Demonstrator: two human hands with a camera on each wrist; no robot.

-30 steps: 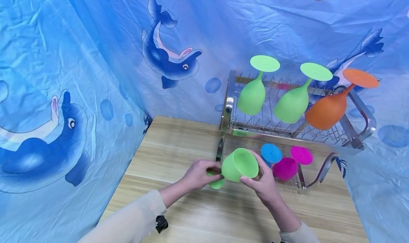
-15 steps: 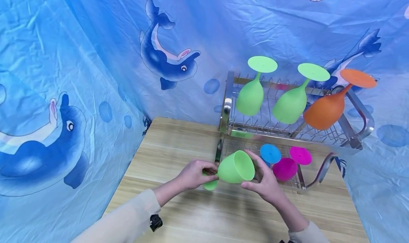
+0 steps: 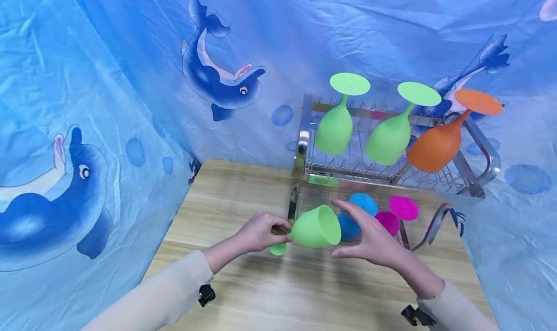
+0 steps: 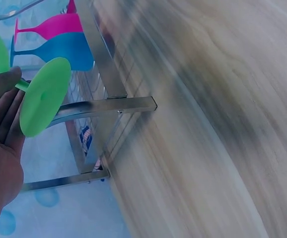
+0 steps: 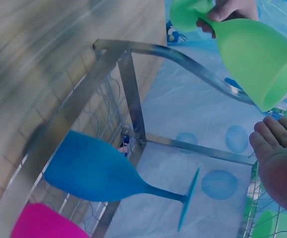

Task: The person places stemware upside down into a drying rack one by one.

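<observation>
A green goblet [image 3: 310,228] lies tilted in the air in front of the rack, its mouth toward the right. My left hand [image 3: 263,232] pinches its stem, and the round green foot [image 4: 45,97] shows beside the palm in the left wrist view. Just off the goblet's rim, my right hand [image 3: 376,239] is spread with thumb and fingers apart, holding nothing. Behind that hand, a blue goblet [image 5: 94,167] and a magenta goblet [image 3: 403,208] stand upside down on the lower tier, partly hidden in the head view.
A two-tier metal dish rack [image 3: 393,186] stands on the wooden table [image 3: 226,200]. Its upper tier bears two upside-down green goblets [image 3: 334,130] and an orange goblet [image 3: 436,146]. Blue dolphin-print cloth [image 3: 143,104] hangs behind and at the sides.
My right hand has let go of the goblet's bowl and moved off to the right. My left hand has drawn the goblet slightly left, its mouth turning further right.
</observation>
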